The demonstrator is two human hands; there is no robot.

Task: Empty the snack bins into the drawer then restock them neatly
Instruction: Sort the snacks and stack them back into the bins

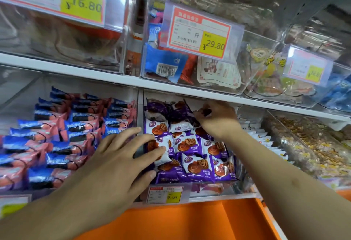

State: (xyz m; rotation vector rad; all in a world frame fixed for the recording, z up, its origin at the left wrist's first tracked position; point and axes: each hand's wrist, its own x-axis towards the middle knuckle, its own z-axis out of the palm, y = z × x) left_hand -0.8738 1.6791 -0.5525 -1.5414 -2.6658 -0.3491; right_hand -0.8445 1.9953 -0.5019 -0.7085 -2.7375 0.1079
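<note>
A clear bin [235,165] on the lower shelf holds several purple cookie packets [195,167] in rough rows. My left hand [121,156] lies spread over the bin's left edge, its straight fingers touching a white-and-purple packet [163,148] at the front left. My right hand [216,120] reaches to the back of the same bin, fingers curled and pinching a dark purple packet [204,112] under the shelf above. Below the shelf an orange drawer [190,222] stands pulled out.
To the left is a bin of blue and pink packets [62,137]. A bin of small white packets [264,137] and a bin of yellow-brown snacks [307,150] lie to the right. The white shelf [114,78] above carries more clear bins with price tags [199,32].
</note>
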